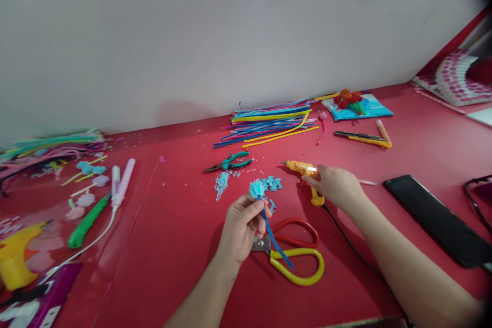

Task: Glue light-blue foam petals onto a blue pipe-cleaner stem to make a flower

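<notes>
Between its thumb and fingers, my left hand (244,223) pinches a light blue tufted flower (257,189) with a darker blue stem (274,242) that slants down to the right. My right hand (337,184) is closed around the back of a yellow glue gun (302,168), whose nozzle points left. Small blue cut pieces (272,183) lie just beyond the flower. Scissors (300,266) with one red and one yellow handle rest under and beside the stem. Teal-handled pliers (227,163) lie farther back, near fine blue scraps (221,184).
Pipe cleaners (269,125) are bundled by the grey partition (230,36). A black phone (438,220) lies at the right, with a cable (351,246) nearby. On the left are a pink curling tool (125,183), a green-handled tool (88,223) and another yellow glue gun (17,256).
</notes>
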### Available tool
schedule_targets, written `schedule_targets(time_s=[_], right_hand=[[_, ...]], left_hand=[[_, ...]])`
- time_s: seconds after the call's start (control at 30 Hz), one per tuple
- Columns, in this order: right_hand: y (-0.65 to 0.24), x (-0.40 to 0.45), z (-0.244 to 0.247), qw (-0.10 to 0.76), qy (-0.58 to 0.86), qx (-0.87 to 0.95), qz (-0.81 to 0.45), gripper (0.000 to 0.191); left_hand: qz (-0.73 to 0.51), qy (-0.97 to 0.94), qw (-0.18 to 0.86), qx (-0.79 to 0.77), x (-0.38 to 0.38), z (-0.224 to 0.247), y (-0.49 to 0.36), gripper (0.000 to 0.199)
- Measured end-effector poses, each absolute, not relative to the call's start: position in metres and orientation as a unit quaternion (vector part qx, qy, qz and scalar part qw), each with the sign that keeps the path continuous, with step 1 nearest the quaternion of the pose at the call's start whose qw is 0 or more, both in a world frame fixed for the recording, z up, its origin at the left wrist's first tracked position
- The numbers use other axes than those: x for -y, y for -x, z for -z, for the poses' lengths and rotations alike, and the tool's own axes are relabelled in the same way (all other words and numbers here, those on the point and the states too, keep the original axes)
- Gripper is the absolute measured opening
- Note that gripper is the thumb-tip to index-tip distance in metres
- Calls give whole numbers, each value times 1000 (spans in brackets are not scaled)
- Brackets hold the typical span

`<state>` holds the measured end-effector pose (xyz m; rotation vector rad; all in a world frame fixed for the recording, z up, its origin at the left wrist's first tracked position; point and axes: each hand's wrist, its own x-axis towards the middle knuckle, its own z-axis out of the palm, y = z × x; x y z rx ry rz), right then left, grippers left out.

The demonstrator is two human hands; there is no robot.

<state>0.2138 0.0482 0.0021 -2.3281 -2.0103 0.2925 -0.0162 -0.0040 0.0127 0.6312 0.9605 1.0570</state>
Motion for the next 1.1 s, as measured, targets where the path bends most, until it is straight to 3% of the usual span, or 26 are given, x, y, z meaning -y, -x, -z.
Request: schedule_targets(time_s=[0.2,0.37,0.5,0.77,0.87,1.1], right_hand=[[-225,-48,6,75,749,629,-196,40],[-224,-50,5,241,700,587,-329,35],[-214,-44,-3,357,598,528,-486,42],[-185,-19,-8,362,418,448,-702,26],[-180,-17,-8,386,367,433,-727,24],[-179,-15,-7,435,407,478,-646,15]], left_hand=[[-479,-278,702,-447,3,-12,18,17],[-482,-295,690,-452,1,-10,20,19],[-477,-288,696,-453,-1,-8,21,15],[-475,-263,702,-460,-9,-3,25,17],[-471,-264,707,-457,-9,-2,24,17],[-470,-287,707,-443,-4,-3,18,16]])
